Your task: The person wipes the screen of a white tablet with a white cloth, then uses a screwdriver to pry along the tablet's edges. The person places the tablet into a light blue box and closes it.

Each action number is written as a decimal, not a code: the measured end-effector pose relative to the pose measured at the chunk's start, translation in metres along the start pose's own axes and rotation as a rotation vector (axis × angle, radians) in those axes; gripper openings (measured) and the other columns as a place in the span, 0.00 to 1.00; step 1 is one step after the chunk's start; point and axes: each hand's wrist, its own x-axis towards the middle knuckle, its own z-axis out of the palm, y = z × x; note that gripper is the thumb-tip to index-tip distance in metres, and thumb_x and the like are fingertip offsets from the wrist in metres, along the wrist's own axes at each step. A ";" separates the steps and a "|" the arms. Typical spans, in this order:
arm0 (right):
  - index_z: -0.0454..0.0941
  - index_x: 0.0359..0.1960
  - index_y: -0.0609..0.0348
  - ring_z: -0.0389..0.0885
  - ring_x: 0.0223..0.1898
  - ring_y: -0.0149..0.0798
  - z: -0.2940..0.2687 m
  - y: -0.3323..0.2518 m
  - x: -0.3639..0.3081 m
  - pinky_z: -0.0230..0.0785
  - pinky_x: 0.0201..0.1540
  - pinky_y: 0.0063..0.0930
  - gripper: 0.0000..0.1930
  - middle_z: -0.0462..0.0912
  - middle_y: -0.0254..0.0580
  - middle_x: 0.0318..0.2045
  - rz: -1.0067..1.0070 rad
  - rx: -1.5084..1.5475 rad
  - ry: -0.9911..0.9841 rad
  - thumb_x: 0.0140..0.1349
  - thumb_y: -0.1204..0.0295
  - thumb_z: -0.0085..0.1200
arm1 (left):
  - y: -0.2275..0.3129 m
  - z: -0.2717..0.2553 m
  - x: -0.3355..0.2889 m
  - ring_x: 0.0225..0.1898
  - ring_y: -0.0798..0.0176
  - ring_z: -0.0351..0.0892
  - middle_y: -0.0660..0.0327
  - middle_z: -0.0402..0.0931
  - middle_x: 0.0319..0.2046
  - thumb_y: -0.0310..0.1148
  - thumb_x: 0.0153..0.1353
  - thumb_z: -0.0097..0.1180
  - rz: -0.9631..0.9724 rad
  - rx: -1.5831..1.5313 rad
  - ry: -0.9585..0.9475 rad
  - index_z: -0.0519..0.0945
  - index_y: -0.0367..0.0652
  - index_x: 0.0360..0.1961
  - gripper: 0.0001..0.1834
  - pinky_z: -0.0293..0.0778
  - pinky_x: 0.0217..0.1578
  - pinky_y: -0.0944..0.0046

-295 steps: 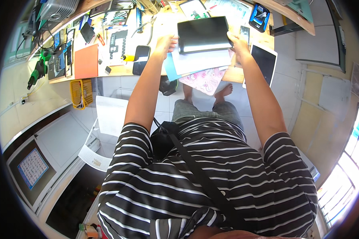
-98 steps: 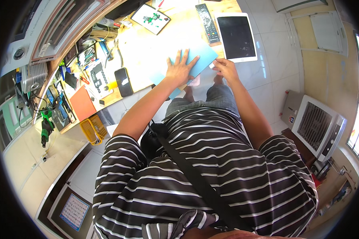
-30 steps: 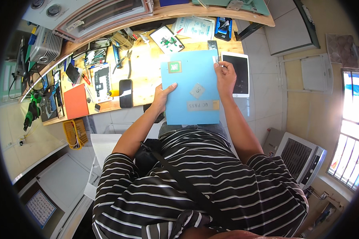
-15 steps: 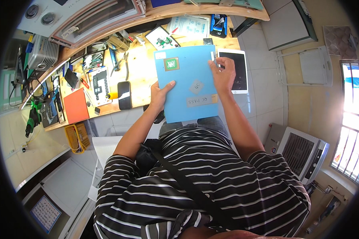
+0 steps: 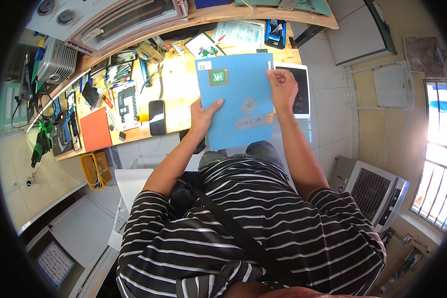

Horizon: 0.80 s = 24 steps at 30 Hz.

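A flat blue folder-like panel (image 5: pixel 233 109) is tilted up in front of me, its lower end over my lap. It bears a small white label, a brown-and-green sticker and two pale labels. My left hand (image 5: pixel 205 115) grips its left edge, thumb on the face and fingers hidden behind. Beside its upper right edge is my right hand (image 5: pixel 284 90), closed with thumb and fingertips together; what it pinches, if anything, I cannot make out. A small white strip (image 5: pixel 270 65) sits at that corner, just above the thumb. Behind the right hand lies a white-framed tablet (image 5: pixel 301 92).
On the wooden bench (image 5: pixel 176 107) lie a black phone (image 5: pixel 157 117), pliers (image 5: pixel 159 82), an orange-red sheet (image 5: pixel 96 130) and an opened device (image 5: pixel 128 104). A yellow basket (image 5: pixel 95 170) hangs below its edge. Farther back are papers (image 5: pixel 241 34) and a blue-cased item (image 5: pixel 275 34).
My right hand has shifted slightly right and down along the panel's edge, its fingers more curled. The panel, still in my left hand, has moved a little. The whole view has shifted slightly.
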 end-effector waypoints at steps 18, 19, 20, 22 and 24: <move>0.76 0.41 0.66 0.68 0.27 0.28 -0.012 -0.003 0.019 0.64 0.32 0.25 0.11 0.71 0.33 0.26 0.334 0.767 -0.095 0.69 0.68 0.52 | -0.011 -0.006 0.003 0.39 0.60 0.86 0.51 0.84 0.41 0.42 0.61 0.71 -0.225 -0.118 -0.037 0.79 0.32 0.52 0.27 0.84 0.41 0.57; 0.76 0.42 0.66 0.69 0.27 0.29 -0.012 -0.003 0.020 0.65 0.32 0.25 0.11 0.71 0.34 0.26 0.370 0.856 -0.054 0.70 0.67 0.51 | -0.013 -0.007 0.003 0.38 0.60 0.86 0.52 0.84 0.41 0.42 0.61 0.71 -0.237 -0.138 -0.045 0.79 0.32 0.52 0.27 0.85 0.41 0.57; 0.75 0.45 0.67 0.71 0.28 0.30 -0.012 0.001 0.021 0.67 0.33 0.26 0.13 0.74 0.36 0.28 0.368 0.872 -0.036 0.71 0.67 0.51 | -0.013 -0.006 0.004 0.38 0.60 0.86 0.52 0.84 0.41 0.43 0.61 0.71 -0.234 -0.132 -0.045 0.79 0.32 0.52 0.27 0.85 0.41 0.57; 0.73 0.52 0.68 0.76 0.30 0.32 -0.011 0.009 0.022 0.71 0.36 0.27 0.16 0.78 0.40 0.31 0.362 0.903 -0.001 0.74 0.65 0.49 | -0.013 -0.002 0.005 0.38 0.60 0.86 0.52 0.84 0.41 0.43 0.62 0.71 -0.225 -0.120 -0.046 0.79 0.33 0.53 0.27 0.85 0.41 0.57; 0.72 0.55 0.68 0.79 0.32 0.35 -0.019 -0.025 0.016 0.74 0.37 0.27 0.20 0.81 0.43 0.35 0.461 0.962 0.030 0.75 0.62 0.50 | -0.017 -0.007 0.004 0.40 0.59 0.86 0.50 0.84 0.43 0.41 0.62 0.70 -0.224 -0.151 -0.019 0.78 0.32 0.53 0.26 0.84 0.42 0.57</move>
